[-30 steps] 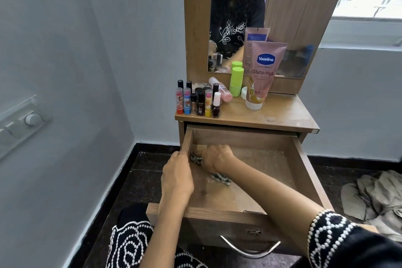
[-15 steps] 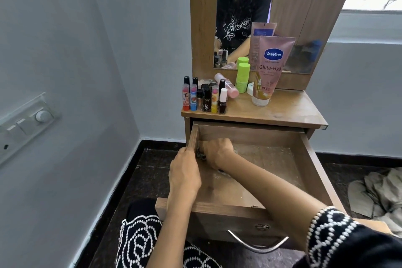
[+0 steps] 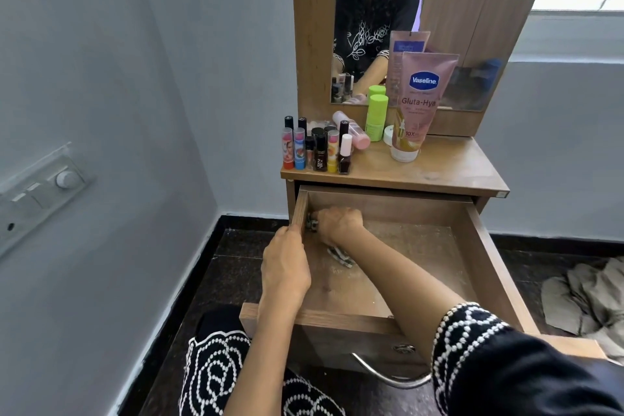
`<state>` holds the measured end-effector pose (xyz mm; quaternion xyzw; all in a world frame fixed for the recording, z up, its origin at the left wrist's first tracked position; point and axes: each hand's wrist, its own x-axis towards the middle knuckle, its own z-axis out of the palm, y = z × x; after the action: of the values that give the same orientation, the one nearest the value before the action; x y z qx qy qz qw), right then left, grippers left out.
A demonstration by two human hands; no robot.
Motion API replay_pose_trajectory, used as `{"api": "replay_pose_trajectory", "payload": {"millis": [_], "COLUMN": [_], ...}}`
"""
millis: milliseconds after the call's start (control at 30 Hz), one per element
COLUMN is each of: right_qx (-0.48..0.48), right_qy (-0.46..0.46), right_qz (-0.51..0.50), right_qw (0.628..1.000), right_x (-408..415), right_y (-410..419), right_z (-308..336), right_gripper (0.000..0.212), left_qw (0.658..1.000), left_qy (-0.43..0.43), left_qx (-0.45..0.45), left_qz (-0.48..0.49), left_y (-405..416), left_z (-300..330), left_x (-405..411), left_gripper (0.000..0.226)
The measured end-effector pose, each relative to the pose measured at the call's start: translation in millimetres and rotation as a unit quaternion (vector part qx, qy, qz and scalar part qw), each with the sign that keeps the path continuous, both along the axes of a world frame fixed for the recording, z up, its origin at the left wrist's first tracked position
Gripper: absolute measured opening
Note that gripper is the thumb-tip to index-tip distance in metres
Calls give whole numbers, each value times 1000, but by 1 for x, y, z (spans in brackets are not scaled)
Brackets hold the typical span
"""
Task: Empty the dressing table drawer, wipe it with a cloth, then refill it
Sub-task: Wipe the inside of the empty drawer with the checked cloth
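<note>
My drawer [image 3: 486,257] is matt wood-grain laminate, dusty inside; handle [image 3: 388,376] shiny metal; cloth [image 3: 339,255] patterned fabric; tube [image 3: 418,101] glossy plastic

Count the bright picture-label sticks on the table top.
3, in the front row at the left end: a red stick, a blue stick beside it, a yellow stick further right. Others may hide behind.

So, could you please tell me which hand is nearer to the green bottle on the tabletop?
The right. The right hand works the cloth in the drawer's back left corner, below the green bottle. The left hand holds the drawer's left wall, farther forward.
</note>
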<state>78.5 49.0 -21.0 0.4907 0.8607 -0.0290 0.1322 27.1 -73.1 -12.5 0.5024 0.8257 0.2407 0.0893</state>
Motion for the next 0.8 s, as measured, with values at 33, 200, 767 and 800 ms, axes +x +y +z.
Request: {"api": "replay_pose_trajectory", "payload": {"millis": [33, 200, 767, 800], "right_qx": [-5, 21, 19, 17], "right_qy": [3, -17, 123, 107], "right_qz": [7, 89, 9, 20], "right_qw": [1000, 996, 992, 994], "right_x": [2, 14, 6, 7], "right_y": [0, -11, -8, -11], "right_z": [-1, 1, -4, -2], "right_gripper": [43, 43, 28, 28], "left_qw": [1000, 1000, 998, 998], "left_qy": [-2, -14, -66, -66], "left_qx": [0, -1, 16, 16], "left_qz": [2, 4, 11, 12], "left_y": [-1, -3, -2, -2], "left_z": [0, 1, 3, 3], "left_x": [0, 2, -4, -3], "left_gripper": [36, 38, 39, 39]}}
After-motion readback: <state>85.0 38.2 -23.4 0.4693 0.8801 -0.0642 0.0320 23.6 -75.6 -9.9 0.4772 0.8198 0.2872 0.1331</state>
